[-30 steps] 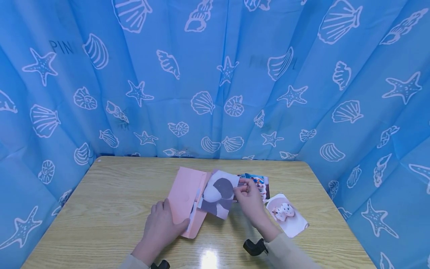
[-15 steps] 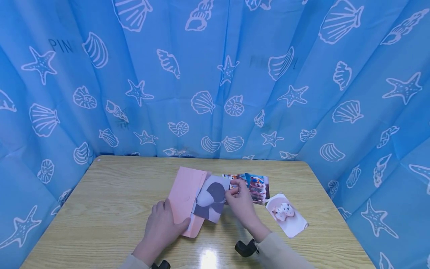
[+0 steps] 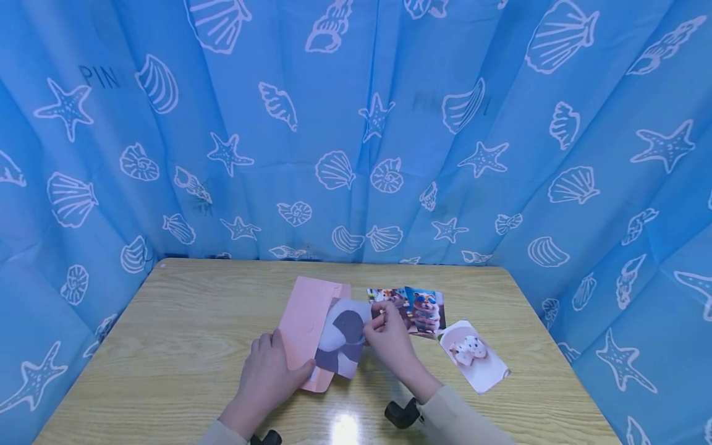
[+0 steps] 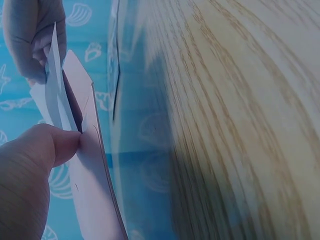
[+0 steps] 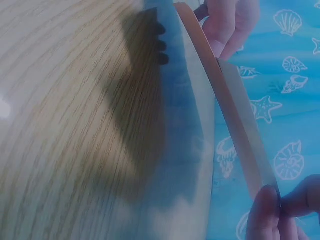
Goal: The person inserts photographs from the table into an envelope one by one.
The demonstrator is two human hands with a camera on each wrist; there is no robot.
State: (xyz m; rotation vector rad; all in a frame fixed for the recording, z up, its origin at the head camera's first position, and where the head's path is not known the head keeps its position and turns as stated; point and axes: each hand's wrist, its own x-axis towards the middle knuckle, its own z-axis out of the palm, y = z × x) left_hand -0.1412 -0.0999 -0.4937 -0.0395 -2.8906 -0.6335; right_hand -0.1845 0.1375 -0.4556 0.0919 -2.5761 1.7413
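Card (image 3: 340,337) pinched in my right hand (image 3: 392,341) seems mid-insertion, wanting a gentle push into the envelope (image 3: 306,316) my left hand (image 3: 268,373) grips.

Head view forward-down, close wrist views from either side, envelope (image 3: 307,316) shared

Letters "PIN" (image 3: 99,76) on blue curtain (image 3: 345,127), upper left; fainter lettering (image 3: 426,102) farther right, not fully legible.

The left hand (image 3: 268,372) grips with its thumb stuck out to the side, and the right hand (image 3: 392,344) pinches between its thumb and fingers
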